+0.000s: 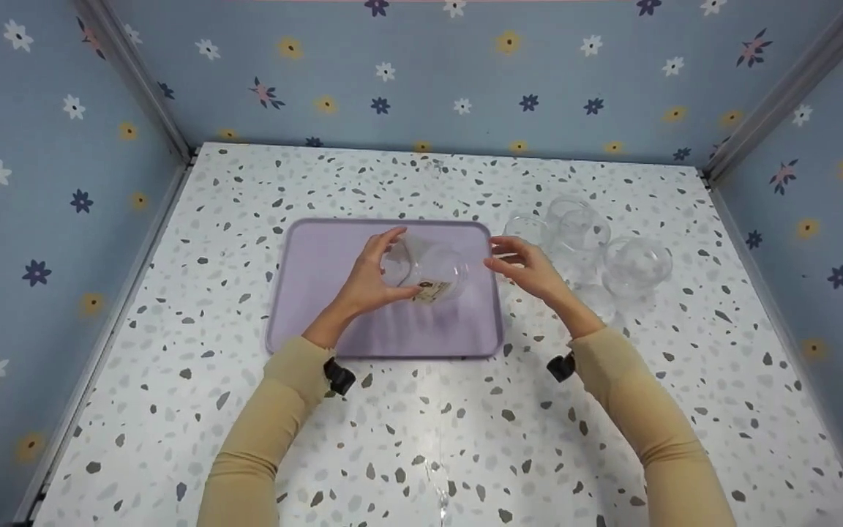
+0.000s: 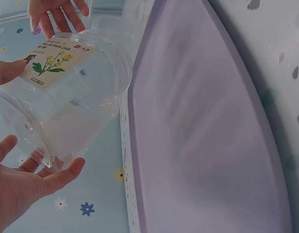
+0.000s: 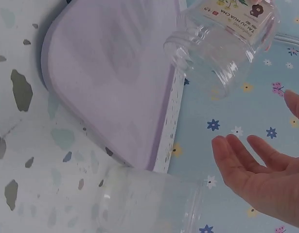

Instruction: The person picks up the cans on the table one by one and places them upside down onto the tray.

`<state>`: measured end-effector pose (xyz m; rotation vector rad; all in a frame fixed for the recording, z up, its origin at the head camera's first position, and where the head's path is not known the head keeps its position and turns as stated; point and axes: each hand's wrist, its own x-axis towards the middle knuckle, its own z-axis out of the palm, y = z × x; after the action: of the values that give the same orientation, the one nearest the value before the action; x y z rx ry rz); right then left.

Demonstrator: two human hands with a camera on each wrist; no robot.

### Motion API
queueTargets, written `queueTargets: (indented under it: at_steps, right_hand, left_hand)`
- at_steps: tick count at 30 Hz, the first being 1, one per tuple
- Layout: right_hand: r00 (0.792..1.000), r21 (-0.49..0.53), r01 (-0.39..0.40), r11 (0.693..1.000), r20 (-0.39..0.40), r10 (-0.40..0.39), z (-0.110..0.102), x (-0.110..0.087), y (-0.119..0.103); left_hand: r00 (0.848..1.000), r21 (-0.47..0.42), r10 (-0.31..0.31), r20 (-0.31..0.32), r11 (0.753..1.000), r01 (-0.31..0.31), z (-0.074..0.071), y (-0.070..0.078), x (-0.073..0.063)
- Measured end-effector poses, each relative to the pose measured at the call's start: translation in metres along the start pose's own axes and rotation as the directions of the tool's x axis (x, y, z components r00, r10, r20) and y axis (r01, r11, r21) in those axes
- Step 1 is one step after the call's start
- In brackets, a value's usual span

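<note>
My left hand (image 1: 369,284) grips a clear plastic jar (image 2: 76,97) across its base end, with the thumb on the label side and the fingers along the opposite side. Tilted on its side, the jar is held over the lilac tray (image 1: 319,322), its threaded mouth (image 3: 173,53) turned toward the right. A paper label (image 2: 57,63) with yellow flowers is stuck to its wall. Beyond the tray's right edge, my right hand (image 1: 527,269) hovers with loosely bent fingers and nothing in them, apart from the jar.
Several clear plastic jars and round lids stand close together right of the tray, among them a jar (image 1: 637,267) at the far right. One clear container (image 3: 149,199) is near my right hand. Blue flowered panels (image 1: 421,73) wall the speckled table (image 1: 421,424) at the back and sides.
</note>
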<state>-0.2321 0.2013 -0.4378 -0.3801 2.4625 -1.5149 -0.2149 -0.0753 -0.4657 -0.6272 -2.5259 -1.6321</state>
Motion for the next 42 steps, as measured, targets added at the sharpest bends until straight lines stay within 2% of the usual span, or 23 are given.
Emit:
queueTargets:
  at_steps: [6, 18, 29, 34, 42]
  right_hand:
    - [0.998, -0.138, 0.051, 0.989, -0.036, -0.057, -0.009, 0.01, -0.003]
    - [0.994, -0.284, 0.021, 0.959, -0.098, -0.051, -0.022, 0.027, -0.002]
    - [0.989, -0.387, 0.044, 0.921, -0.113, -0.095, -0.031, 0.038, 0.0]
    - [0.991, -0.416, 0.039, 0.909, -0.103, -0.09, -0.035, 0.042, 0.002]
    - [0.991, -0.506, 0.028, 0.862, -0.096, -0.088, -0.041, 0.047, 0.003]
  left_hand:
    - [1.0, 0.045, 0.01, -0.003, 0.999, -0.009, -0.011, -0.003, 0.006]
    - [0.994, 0.176, -0.102, 0.033, 0.98, 0.094, -0.034, -0.012, 0.018]
    - [0.983, 0.308, -0.176, 0.055, 0.939, 0.151, -0.055, -0.018, 0.029]
    - [0.978, 0.359, -0.19, 0.084, 0.922, 0.149, -0.066, -0.019, 0.033]
    - [0.965, 0.431, -0.237, 0.111, 0.887, 0.168, -0.084, -0.016, 0.042]
